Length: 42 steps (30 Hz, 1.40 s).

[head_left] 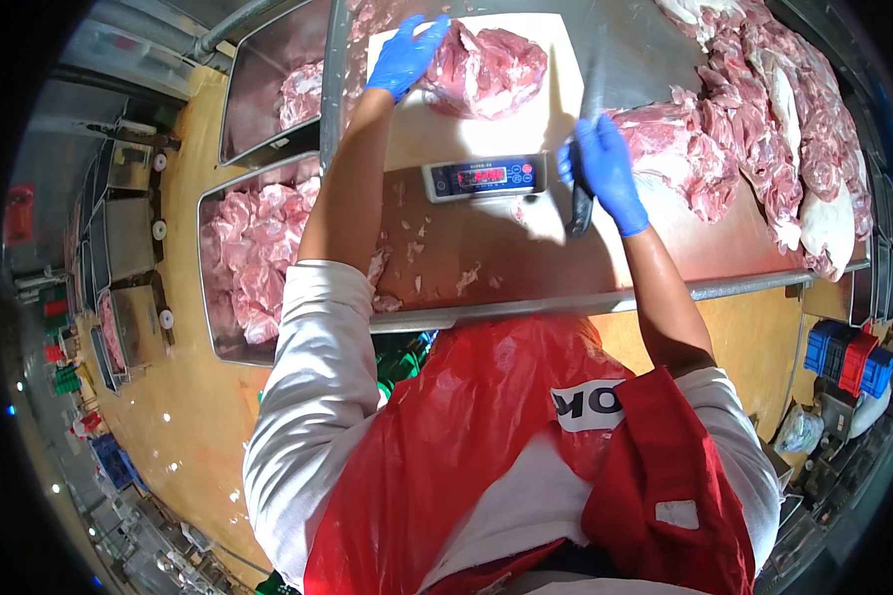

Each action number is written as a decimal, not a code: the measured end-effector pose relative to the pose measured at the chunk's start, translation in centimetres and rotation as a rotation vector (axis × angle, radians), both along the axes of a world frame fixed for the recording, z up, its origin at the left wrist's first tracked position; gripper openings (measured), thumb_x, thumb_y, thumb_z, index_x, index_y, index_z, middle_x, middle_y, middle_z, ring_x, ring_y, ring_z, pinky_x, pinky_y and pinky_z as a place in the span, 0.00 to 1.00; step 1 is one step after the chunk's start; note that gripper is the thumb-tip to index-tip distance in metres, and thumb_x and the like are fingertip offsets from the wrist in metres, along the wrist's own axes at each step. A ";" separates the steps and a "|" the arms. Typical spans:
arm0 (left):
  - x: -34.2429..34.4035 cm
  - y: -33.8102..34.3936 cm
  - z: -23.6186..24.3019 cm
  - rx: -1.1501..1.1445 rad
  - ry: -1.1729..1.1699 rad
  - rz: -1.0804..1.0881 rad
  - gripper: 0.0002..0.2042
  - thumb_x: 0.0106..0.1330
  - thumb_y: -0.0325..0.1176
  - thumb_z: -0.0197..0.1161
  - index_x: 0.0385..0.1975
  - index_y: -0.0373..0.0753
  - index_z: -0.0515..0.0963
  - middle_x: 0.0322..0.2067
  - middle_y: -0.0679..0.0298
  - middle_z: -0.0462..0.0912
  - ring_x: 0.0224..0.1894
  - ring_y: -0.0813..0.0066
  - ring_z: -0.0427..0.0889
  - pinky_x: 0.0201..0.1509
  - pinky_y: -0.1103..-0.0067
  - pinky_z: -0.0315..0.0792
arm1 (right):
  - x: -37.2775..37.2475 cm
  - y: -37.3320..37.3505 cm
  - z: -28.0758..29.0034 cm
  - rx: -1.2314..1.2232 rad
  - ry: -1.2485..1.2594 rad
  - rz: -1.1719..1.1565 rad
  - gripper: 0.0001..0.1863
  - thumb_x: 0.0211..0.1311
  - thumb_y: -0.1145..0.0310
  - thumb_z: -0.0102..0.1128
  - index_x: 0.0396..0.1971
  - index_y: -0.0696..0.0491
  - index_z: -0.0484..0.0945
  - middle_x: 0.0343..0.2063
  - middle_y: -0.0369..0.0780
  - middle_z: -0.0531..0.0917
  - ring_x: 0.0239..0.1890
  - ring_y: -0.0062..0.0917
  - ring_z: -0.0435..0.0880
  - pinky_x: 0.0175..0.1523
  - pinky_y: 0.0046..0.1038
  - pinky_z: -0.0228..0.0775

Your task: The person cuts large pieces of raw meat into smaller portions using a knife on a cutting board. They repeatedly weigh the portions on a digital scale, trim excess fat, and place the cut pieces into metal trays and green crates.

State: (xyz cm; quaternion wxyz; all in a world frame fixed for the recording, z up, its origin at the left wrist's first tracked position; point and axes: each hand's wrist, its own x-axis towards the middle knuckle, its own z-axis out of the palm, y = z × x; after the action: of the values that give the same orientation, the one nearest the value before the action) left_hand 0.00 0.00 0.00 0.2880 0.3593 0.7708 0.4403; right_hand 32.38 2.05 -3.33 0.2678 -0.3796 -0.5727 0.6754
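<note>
Left hand (407,57), blue-gloved: fingers rest at the left edge of a large piece of raw meat (496,74); whether they grip it cannot be told. The piece lies on a white board (417,131), just beyond a display unit (483,178) with lit red digits, at the steel desk (437,243). Right hand (605,171), also blue-gloved: fingers closed around the black handle of a knife (580,210), its blurred blade pointing away from the wearer, near the board's right edge. A heap of meat (754,119) covers the desk's right side. Small scraps (468,279) lie near the front edge. Left of the desk, a metal tub (206,297) holds cut pieces (258,253)
</note>
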 end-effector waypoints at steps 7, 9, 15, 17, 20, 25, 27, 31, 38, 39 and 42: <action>1.8 3.0 -0.4 -0.118 0.552 -0.074 0.38 0.49 0.50 0.73 0.57 0.31 0.74 0.42 0.52 0.84 0.43 0.65 0.84 0.47 0.74 0.77 | -7.9 -0.5 2.0 0.429 -0.311 0.090 0.12 0.71 0.68 0.46 0.35 0.63 0.66 0.18 0.46 0.80 0.18 0.31 0.83 0.26 0.33 0.75; -0.3 2.5 -1.1 -0.004 0.298 -0.120 0.34 0.50 0.46 0.73 0.54 0.31 0.75 0.40 0.56 0.84 0.39 0.72 0.82 0.42 0.76 0.77 | -9.4 0.1 2.6 0.509 -0.338 0.081 0.12 0.70 0.68 0.46 0.34 0.65 0.66 0.17 0.49 0.80 0.18 0.34 0.84 0.25 0.35 0.76; 0.3 1.4 -2.5 0.043 0.128 0.027 0.31 0.49 0.48 0.75 0.51 0.35 0.79 0.49 0.49 0.84 0.49 0.63 0.83 0.53 0.71 0.75 | -11.4 2.5 2.2 0.719 -0.312 0.176 0.13 0.64 0.72 0.49 0.34 0.70 0.66 0.19 0.57 0.80 0.20 0.43 0.85 0.25 0.38 0.78; 1.0 1.3 -2.3 0.028 0.192 0.051 0.31 0.50 0.49 0.74 0.51 0.35 0.79 0.47 0.47 0.84 0.49 0.59 0.84 0.53 0.70 0.75 | -11.1 2.2 2.3 0.614 -0.314 0.225 0.13 0.63 0.73 0.50 0.35 0.71 0.65 0.21 0.59 0.80 0.22 0.47 0.85 0.26 0.40 0.78; 1.4 0.6 -2.6 0.064 0.261 0.062 0.29 0.50 0.50 0.73 0.49 0.37 0.80 0.45 0.46 0.84 0.48 0.55 0.84 0.52 0.68 0.75 | -9.8 -0.3 0.4 0.670 -0.417 0.255 0.13 0.63 0.73 0.50 0.35 0.71 0.66 0.24 0.62 0.80 0.27 0.52 0.84 0.31 0.45 0.77; 1.4 0.3 -3.4 0.204 0.348 0.065 0.26 0.52 0.39 0.73 0.52 0.35 0.79 0.36 0.62 0.83 0.35 0.79 0.79 0.40 0.79 0.75 | -8.3 -2.6 1.3 0.597 -0.460 0.289 0.12 0.56 0.79 0.50 0.37 0.74 0.68 0.28 0.66 0.79 0.35 0.56 0.84 0.38 0.45 0.78; 1.3 0.5 -3.6 0.205 0.333 0.067 0.26 0.53 0.37 0.73 0.52 0.35 0.79 0.36 0.62 0.83 0.35 0.79 0.79 0.40 0.80 0.75 | -9.9 -0.4 0.6 0.679 -0.382 0.227 0.12 0.57 0.78 0.50 0.37 0.73 0.69 0.28 0.65 0.80 0.34 0.55 0.84 0.37 0.46 0.78; 0.7 0.0 -3.3 0.227 0.033 0.032 0.22 0.55 0.31 0.69 0.52 0.36 0.79 0.36 0.63 0.83 0.34 0.79 0.80 0.40 0.81 0.76 | -8.7 -1.1 -0.9 0.693 -0.423 0.395 0.10 0.60 0.76 0.48 0.36 0.69 0.67 0.25 0.63 0.79 0.27 0.55 0.83 0.33 0.46 0.76; -4.2 -1.9 -0.5 -0.210 -0.123 -0.080 0.30 0.60 0.35 0.60 0.67 0.48 0.66 0.50 0.54 0.81 0.52 0.65 0.80 0.54 0.72 0.72 | -0.8 -7.1 8.2 0.232 -0.533 0.288 0.13 0.70 0.69 0.45 0.39 0.66 0.59 0.16 0.56 0.78 0.23 0.48 0.85 0.28 0.47 0.75; -4.2 -1.6 0.0 -0.207 -0.106 -0.069 0.34 0.59 0.42 0.61 0.69 0.50 0.62 0.56 0.51 0.77 0.56 0.61 0.77 0.58 0.70 0.70 | -1.2 -6.5 7.9 0.266 -0.505 0.265 0.13 0.71 0.68 0.46 0.40 0.65 0.59 0.17 0.55 0.79 0.22 0.46 0.84 0.29 0.45 0.75; -2.8 -0.5 0.8 -0.029 0.111 -0.118 0.40 0.57 0.53 0.65 0.71 0.53 0.59 0.65 0.46 0.68 0.63 0.55 0.72 0.62 0.68 0.69 | -4.1 -3.3 4.5 0.444 -0.460 0.208 0.14 0.72 0.66 0.47 0.41 0.63 0.61 0.20 0.53 0.80 0.20 0.43 0.83 0.30 0.43 0.75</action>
State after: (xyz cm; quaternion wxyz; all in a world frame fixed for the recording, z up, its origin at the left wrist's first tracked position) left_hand -2.76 -0.49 0.77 0.2755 0.4239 0.7692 0.3909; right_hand 28.28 -1.23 1.19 0.1376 -0.3940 -0.7870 0.4543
